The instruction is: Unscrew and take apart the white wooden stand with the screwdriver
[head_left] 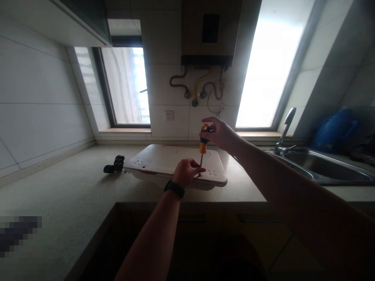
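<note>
A white flat appliance panel lies upside down on the countertop. An orange-handled screwdriver stands upright on its near right part. My right hand grips the top of the handle. My left hand, with a dark band on the wrist, pinches the shaft near the tip against the panel.
Two black knobs lie on the counter left of the panel. A steel sink with a tap is at the right, a blue jug behind it. A water heater with hoses hangs on the wall between two windows.
</note>
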`<state>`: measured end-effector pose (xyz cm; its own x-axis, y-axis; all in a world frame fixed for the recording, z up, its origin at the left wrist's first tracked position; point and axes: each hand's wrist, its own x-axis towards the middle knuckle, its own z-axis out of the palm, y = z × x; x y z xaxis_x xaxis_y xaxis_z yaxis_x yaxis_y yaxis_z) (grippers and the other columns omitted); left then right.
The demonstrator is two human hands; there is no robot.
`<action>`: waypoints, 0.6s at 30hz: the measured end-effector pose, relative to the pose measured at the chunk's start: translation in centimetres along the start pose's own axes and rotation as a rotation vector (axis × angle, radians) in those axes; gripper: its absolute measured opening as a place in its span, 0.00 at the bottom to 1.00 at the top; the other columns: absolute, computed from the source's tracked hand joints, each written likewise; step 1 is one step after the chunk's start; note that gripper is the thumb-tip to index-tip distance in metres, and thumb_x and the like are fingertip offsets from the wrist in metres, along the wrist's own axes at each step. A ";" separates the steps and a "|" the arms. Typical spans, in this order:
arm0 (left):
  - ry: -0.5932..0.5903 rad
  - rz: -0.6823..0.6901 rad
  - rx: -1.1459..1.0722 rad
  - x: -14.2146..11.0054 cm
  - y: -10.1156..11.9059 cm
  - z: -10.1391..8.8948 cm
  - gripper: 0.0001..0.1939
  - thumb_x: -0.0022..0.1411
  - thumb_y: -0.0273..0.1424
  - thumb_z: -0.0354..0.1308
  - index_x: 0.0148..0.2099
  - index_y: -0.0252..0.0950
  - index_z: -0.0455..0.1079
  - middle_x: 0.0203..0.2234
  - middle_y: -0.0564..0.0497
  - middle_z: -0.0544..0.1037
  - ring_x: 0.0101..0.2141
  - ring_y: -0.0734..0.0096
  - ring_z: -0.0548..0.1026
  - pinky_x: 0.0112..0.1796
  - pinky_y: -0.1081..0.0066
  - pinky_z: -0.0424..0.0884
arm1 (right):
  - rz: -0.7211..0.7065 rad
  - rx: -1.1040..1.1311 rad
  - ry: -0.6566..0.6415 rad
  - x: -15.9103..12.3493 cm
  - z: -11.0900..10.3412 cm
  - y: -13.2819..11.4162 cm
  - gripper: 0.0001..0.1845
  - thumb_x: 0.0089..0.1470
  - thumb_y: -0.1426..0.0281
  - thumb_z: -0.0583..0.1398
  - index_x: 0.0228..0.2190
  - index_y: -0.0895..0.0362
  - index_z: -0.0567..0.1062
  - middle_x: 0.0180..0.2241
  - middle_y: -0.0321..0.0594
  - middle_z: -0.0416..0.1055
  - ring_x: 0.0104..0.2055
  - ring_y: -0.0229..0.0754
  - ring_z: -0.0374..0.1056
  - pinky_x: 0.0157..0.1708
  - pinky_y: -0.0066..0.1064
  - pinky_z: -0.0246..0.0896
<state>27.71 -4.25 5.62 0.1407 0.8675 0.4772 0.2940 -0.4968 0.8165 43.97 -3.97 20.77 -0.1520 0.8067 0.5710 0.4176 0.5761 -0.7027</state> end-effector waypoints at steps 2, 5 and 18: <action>0.011 -0.005 0.019 0.0 0.2 0.0 0.18 0.51 0.42 0.76 0.33 0.35 0.78 0.27 0.48 0.83 0.30 0.64 0.79 0.33 0.67 0.68 | 0.014 0.008 0.008 0.0 0.2 0.1 0.23 0.51 0.69 0.69 0.49 0.54 0.75 0.40 0.41 0.75 0.38 0.42 0.73 0.41 0.37 0.75; 0.008 -0.007 0.027 0.0 0.2 0.0 0.18 0.52 0.43 0.76 0.33 0.35 0.77 0.27 0.48 0.82 0.29 0.64 0.78 0.32 0.68 0.68 | 0.021 0.008 -0.018 -0.2 0.4 -0.1 0.21 0.51 0.66 0.70 0.46 0.53 0.75 0.40 0.42 0.76 0.36 0.42 0.73 0.37 0.36 0.74; -0.177 0.049 -0.081 -0.2 0.1 -0.9 0.15 0.62 0.37 0.68 0.48 0.35 0.84 0.42 0.44 0.87 0.42 0.59 0.83 0.43 0.66 0.74 | 0.019 0.096 -0.070 -0.6 -0.2 -0.3 0.25 0.51 0.77 0.64 0.52 0.56 0.76 0.45 0.45 0.76 0.42 0.43 0.75 0.44 0.37 0.75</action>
<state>26.86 -4.51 5.89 0.3195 0.8294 0.4583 0.2062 -0.5329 0.8207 44.06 -4.63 20.74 -0.2082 0.8227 0.5290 0.3337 0.5681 -0.7523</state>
